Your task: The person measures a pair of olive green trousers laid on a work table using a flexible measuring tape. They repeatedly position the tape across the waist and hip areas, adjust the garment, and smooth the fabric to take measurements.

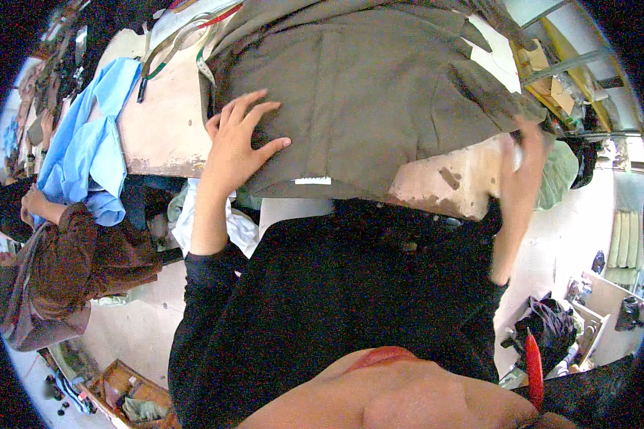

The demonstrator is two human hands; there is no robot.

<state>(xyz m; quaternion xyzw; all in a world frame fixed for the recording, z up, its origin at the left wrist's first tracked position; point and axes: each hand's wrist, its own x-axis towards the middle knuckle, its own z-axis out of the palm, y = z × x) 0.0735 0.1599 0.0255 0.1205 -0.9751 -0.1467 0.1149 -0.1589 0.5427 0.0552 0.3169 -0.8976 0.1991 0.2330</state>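
Note:
A grey-brown garment (365,93) lies spread over the worktable, some folds running across its right side. A small white label (313,181) shows at its near edge. My left hand (240,143) rests on the garment's left part, fingers spread and holding nothing. At the garment's right edge is my right hand (520,161), smeared by motion. Its fingertips meet or overlap the cloth there; whether they grip it does not show.
The worn pale tabletop (164,136) has a chipped front edge. A curved green-and-red strip (182,43) lies at the far left. Nearby, another person's hand (34,204) is beside light blue cloth (96,136). A pale green bag (559,175) hangs at the right.

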